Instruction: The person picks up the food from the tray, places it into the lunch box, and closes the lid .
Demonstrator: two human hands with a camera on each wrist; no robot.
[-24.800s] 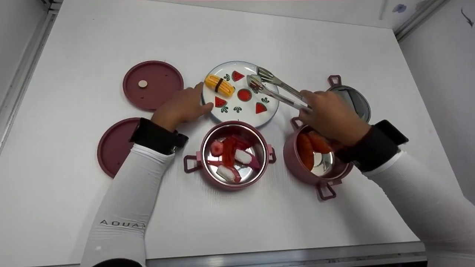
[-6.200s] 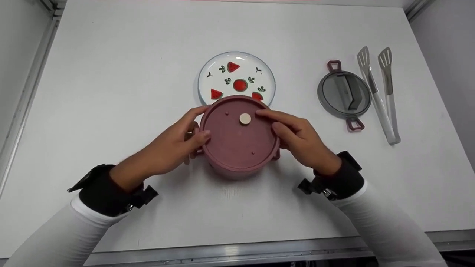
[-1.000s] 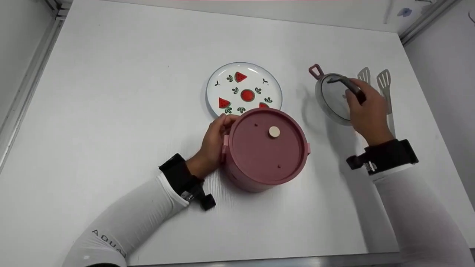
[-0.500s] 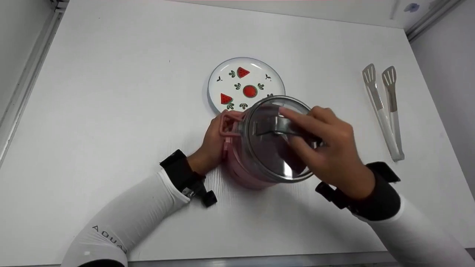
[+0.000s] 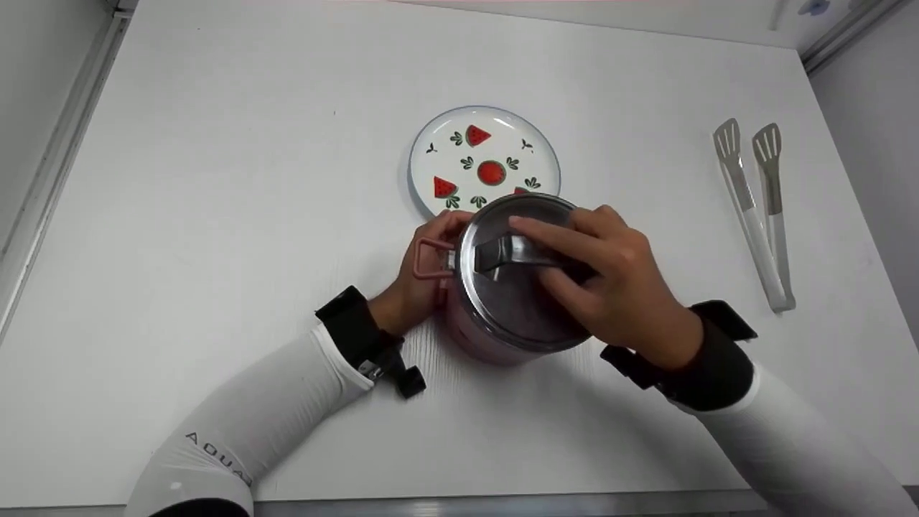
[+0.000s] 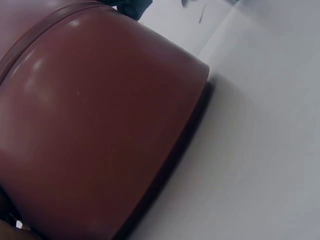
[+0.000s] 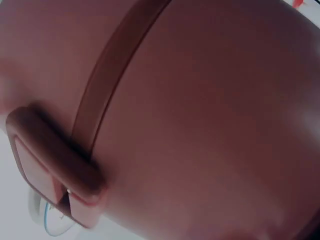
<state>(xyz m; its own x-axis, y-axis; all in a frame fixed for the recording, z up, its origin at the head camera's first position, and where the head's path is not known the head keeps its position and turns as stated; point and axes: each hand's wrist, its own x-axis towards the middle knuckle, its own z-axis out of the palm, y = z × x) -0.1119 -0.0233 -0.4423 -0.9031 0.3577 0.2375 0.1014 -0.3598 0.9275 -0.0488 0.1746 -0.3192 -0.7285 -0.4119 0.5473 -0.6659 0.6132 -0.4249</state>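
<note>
A dusky-pink stacked pot stands upright on the table. My left hand holds it round its left side, partly hidden behind a pink loop handle. With my right hand I grip the dark handle of a see-through grey lid. That lid covers the pot's top; whether it is fully seated, I cannot tell. The pot's pink wall fills much of the left wrist view. In the right wrist view, a folded handle shows on the pot's side, beside a raised band.
Just behind the pot lies a white plate with a watermelon pattern, its front edge partly covered by the pot. Metal tongs with slotted ends lie spread on the white table at the right.
Earlier, two open pots held food pieces and the right hand held the tongs. Since then the pots became one stack. In the last second, the right hand brought the see-through lid leftward onto it.
</note>
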